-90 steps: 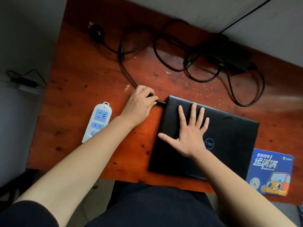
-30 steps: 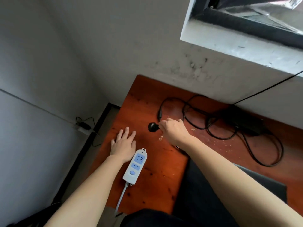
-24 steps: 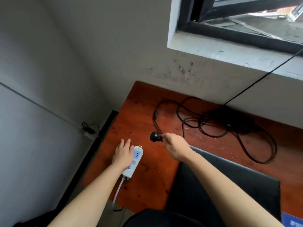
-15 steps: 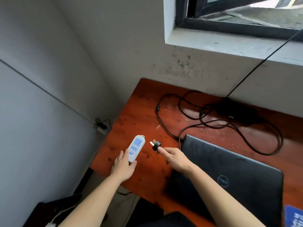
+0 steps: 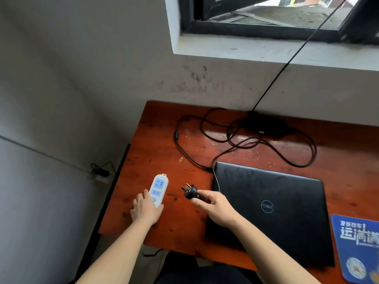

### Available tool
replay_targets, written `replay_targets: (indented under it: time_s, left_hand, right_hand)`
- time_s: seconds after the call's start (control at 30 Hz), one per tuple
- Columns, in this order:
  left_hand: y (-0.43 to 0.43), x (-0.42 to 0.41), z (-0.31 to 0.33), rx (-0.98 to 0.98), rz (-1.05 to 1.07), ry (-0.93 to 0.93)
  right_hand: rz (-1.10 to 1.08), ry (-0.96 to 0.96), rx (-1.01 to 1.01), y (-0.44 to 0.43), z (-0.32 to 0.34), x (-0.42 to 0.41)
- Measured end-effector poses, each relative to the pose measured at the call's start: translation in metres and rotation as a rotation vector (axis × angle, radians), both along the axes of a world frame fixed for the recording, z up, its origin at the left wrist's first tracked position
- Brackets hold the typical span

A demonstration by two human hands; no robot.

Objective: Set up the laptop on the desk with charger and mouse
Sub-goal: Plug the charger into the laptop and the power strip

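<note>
Red-brown tabletop [image 5: 155, 140] below the window [image 5: 266, 15]: our left hand [image 5: 144, 210] grips the lower end of the white power strip [image 5: 159, 187] at lower left, our right hand [image 5: 215, 208] pinches the charger plug [image 5: 189, 191] just right of it, prongs toward the strip, closed laptop [image 5: 276, 212] centre-right.

On my red-brown wooden desk [image 5: 155, 144], the closed black laptop [image 5: 287, 232] carries a round silver Dell logo [image 5: 267, 206] on its lid, the letters upside down from where I sit. Just beside it, the blue rectangular mouse pad [image 5: 356, 253] shows large white Chinese characters, 运满满, cut by the frame edge; the smaller line above is too blurred for me to read.
</note>
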State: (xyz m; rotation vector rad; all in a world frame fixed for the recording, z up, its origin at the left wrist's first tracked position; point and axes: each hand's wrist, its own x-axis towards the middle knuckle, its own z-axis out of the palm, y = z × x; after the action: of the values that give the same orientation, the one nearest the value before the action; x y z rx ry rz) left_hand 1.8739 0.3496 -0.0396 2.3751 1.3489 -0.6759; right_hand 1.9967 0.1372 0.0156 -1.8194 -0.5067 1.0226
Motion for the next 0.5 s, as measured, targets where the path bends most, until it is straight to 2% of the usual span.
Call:
replay_targets:
  time_s: [0.3, 0.5]
  left_hand:
    - [0.012, -0.026, 0.017, -0.074, 0.054, -0.267]
    - [0.018, -0.035, 0.038, 0.014, 0.017, -0.422]
  right_hand:
    - [-0.037, 0.040, -0.061, 0.044, 0.002, -0.023]
    - [0.054, -0.233, -0.092, 0.055, 0.003, -0.028]
